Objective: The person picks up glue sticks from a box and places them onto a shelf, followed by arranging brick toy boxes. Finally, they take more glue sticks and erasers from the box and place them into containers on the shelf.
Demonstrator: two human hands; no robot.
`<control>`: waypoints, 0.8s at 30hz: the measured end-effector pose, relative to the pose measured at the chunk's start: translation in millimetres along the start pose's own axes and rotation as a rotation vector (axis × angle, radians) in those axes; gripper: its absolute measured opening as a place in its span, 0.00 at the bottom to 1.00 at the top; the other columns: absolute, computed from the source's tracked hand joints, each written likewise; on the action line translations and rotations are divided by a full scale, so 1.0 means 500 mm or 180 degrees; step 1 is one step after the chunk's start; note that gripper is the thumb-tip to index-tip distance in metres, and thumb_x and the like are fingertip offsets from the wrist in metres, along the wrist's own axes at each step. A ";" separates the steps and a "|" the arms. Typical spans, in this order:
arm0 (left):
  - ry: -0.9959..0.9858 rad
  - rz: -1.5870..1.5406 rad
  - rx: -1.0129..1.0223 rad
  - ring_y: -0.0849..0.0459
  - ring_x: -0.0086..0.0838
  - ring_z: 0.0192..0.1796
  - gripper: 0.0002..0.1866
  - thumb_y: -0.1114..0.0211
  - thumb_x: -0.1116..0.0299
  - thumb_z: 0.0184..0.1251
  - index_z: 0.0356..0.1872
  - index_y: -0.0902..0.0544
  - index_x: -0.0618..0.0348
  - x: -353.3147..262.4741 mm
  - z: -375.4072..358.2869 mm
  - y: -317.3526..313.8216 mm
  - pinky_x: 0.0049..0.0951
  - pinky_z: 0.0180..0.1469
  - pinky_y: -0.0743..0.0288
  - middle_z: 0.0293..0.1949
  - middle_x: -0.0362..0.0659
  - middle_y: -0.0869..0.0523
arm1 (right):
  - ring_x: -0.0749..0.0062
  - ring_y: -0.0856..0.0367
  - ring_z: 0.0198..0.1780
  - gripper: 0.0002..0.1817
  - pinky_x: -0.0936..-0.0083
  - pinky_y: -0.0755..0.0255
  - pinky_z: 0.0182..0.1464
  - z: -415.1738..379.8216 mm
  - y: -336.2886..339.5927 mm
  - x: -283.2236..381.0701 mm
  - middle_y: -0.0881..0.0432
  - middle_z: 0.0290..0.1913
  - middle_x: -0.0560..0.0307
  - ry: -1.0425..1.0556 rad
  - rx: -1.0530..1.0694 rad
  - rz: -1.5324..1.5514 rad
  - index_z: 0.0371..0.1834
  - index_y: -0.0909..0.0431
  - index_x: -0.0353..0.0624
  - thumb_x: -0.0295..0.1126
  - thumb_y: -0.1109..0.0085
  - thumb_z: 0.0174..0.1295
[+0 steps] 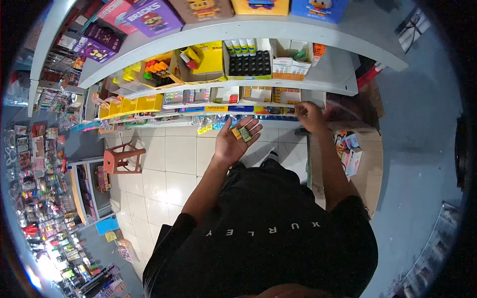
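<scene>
Palm up, my left hand (230, 145) holds a few small yellow and green blocks (245, 133) on its fingers, which are spread. My right hand (310, 117) is bent at the front edge of the lower shelf, beside a tray of small orange and yellow items (287, 95). Its fingers are curled, and whatever they may hold is too small to make out. Left of that tray stand another shallow tray (257, 94) and a box with red and white items (225, 95).
Above are glue sticks (240, 47), a yellow box (208, 59) and boxed brick sets (155, 18). A red stool (119, 160) stands at the left on the tiled floor. An open cardboard box (370, 181) with packets is by my right arm.
</scene>
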State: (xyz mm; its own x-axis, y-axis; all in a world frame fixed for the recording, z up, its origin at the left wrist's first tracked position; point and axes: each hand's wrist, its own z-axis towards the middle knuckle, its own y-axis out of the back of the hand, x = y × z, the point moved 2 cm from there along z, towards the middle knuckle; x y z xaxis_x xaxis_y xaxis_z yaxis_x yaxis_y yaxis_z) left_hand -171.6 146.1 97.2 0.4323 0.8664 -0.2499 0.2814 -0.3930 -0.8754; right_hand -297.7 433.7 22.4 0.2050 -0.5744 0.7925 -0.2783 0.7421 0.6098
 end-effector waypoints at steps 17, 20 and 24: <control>0.0521 -0.0039 0.0311 0.23 0.42 0.60 0.23 0.57 0.64 0.73 0.61 0.29 0.68 -0.097 -0.085 0.275 0.44 0.66 0.32 0.55 0.52 0.20 | 0.61 0.16 0.38 0.15 0.69 0.22 0.45 -0.074 -0.359 0.451 0.18 0.36 0.48 0.0408 0.1332 0.0528 0.42 0.21 0.36 0.29 0.32 0.51; 0.0352 -0.0362 -0.0309 0.25 0.44 0.63 0.24 0.58 0.66 0.71 0.63 0.31 0.67 -0.139 -0.106 0.322 0.45 0.68 0.35 0.60 0.54 0.23 | 0.71 0.17 0.32 0.11 0.74 0.22 0.38 -0.058 -0.396 0.462 0.17 0.31 0.54 0.0381 0.1253 0.0816 0.35 0.22 0.36 0.28 0.31 0.50; -0.0047 -0.0684 -0.0865 0.28 0.45 0.68 0.27 0.57 0.66 0.69 0.68 0.35 0.66 -0.198 -0.140 0.396 0.45 0.71 0.39 0.67 0.53 0.28 | 0.75 0.15 0.36 0.07 0.76 0.21 0.42 -0.007 -0.480 0.344 0.15 0.32 0.58 -0.0261 0.1049 0.0962 0.32 0.18 0.37 0.26 0.31 0.52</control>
State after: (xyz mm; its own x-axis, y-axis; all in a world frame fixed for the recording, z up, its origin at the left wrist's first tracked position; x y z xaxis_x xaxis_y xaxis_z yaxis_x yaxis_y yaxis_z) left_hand -98.7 -39.1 -22.5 0.3266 0.9418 -0.0796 0.5835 -0.2672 -0.7669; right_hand -192.3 158.1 12.4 -0.0026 -0.3841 0.9233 -0.6009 0.7386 0.3056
